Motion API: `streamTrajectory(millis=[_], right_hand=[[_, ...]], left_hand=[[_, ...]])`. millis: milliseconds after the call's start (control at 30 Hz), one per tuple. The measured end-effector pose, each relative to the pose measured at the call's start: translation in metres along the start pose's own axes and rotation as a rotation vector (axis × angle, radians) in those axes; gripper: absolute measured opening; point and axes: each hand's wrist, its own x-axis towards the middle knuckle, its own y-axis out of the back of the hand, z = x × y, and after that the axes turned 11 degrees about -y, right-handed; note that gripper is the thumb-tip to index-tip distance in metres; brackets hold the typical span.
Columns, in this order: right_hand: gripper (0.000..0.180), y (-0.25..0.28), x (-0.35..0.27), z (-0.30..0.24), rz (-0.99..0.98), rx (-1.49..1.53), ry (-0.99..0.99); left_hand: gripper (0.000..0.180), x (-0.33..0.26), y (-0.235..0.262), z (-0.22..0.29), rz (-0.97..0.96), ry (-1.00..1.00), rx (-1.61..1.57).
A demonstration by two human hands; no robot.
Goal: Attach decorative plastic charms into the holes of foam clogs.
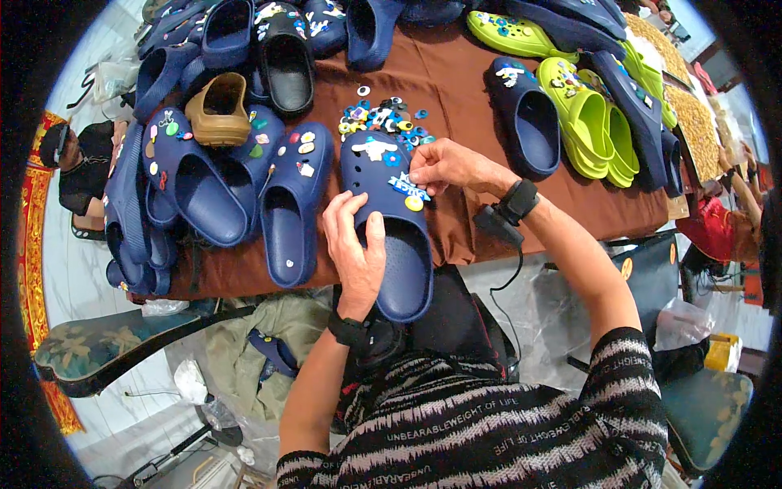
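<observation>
A navy blue clog [406, 269] lies at the table's near edge, toe pointing away from me. My left hand [356, 253] grips its left side, fingers on the upper and thumb at the opening. On the right side of the toe, my right hand [444, 169] pinches at a blue and white shoe charm [405, 187]; the fingertips partly hide it. A white charm [373, 148], a blue flower charm [391, 159] and a yellow round charm [415, 201] sit on the upper. Just beyond the toe lies a pile of loose charms [383, 118].
A brown cloth [456, 98] covers the table. Navy clogs [295, 204] with charms crowd the left, with a tan clog [218, 110] on top. Lime green clogs [582, 122] and more navy ones stand right. Chairs [122, 346] flank me; other people are at both sides.
</observation>
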Motion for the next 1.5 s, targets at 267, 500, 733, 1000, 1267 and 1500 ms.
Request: streamTrajectory(millis=[267,500,733,1000,1267,1500], right_hand=[[0.025,0.004,0.004,-0.018,-0.025,-0.230,-0.203],[0.031,-0.004,0.004,-0.021,0.036,-0.339,-0.199],[0.040,-0.004,-0.006,-0.001,0.109,-0.252,-0.074],[0.036,0.008,-0.001,0.016,0.202,-0.023,-0.075],[0.038,0.026,0.017,0.017,0.661,-0.681,0.113],[0.033,0.015,0.021,0.018,0.699,-0.938,0.178]], left_hand=[[0.030,0.001,-0.001,0.000,0.006,-0.005,0.015],[0.030,0.001,-0.001,0.001,0.013,-0.001,0.015],[0.031,0.001,0.000,0.002,0.006,0.010,0.009],[0.030,0.000,0.001,0.001,0.016,0.021,0.005],[0.029,0.001,0.002,0.002,0.011,0.013,0.008],[0.031,0.000,0.001,0.002,0.042,0.024,-0.007]])
